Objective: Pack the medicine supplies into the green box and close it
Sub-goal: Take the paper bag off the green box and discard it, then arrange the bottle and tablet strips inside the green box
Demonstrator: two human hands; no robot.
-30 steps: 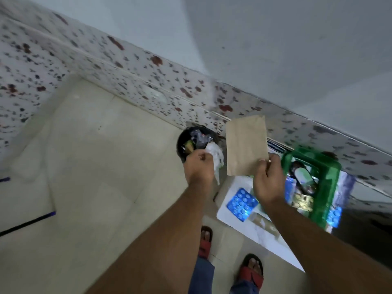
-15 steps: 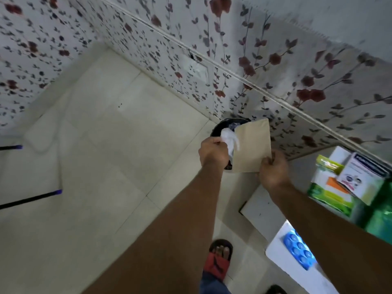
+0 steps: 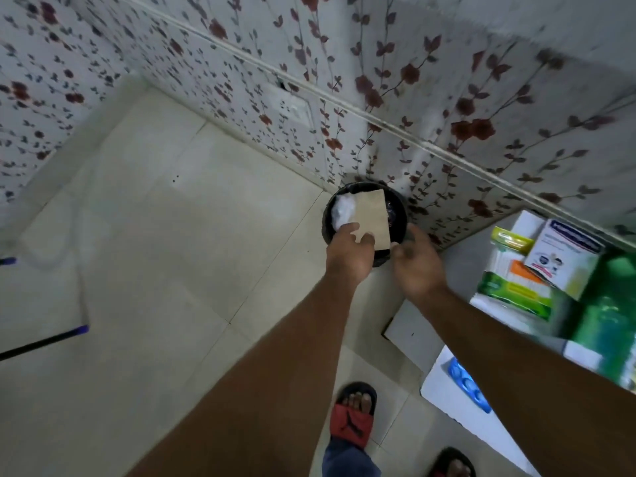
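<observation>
A black waste bin (image 3: 327,228) stands on the floor against the flowered wall. A white crumpled wad (image 3: 342,211) and a brown paper envelope (image 3: 373,215) lie in its mouth. My left hand (image 3: 349,251) hovers at the bin's near rim with loosened fingers, the tips overlapping the envelope's lower corner. My right hand (image 3: 418,266) is just right of the envelope, fingers apart and holding nothing. The green box (image 3: 612,325) is blurred at the right edge. Beside it lie a white-and-blue medicine carton (image 3: 564,256) and a green-and-orange pack (image 3: 516,287). A blue blister pack (image 3: 464,382) shows under my right forearm.
A white tabletop (image 3: 444,394) carries the supplies at the lower right, its corner close to the bin. A wall socket (image 3: 292,106) sits low on the wall. My feet in sandals (image 3: 352,414) stand on the pale tiled floor. A dark cable (image 3: 41,342) crosses the floor at left.
Both hands moved down to the bin. The left hand let go of the white wad and the right hand let go of the brown envelope; both now rest in the bin.
</observation>
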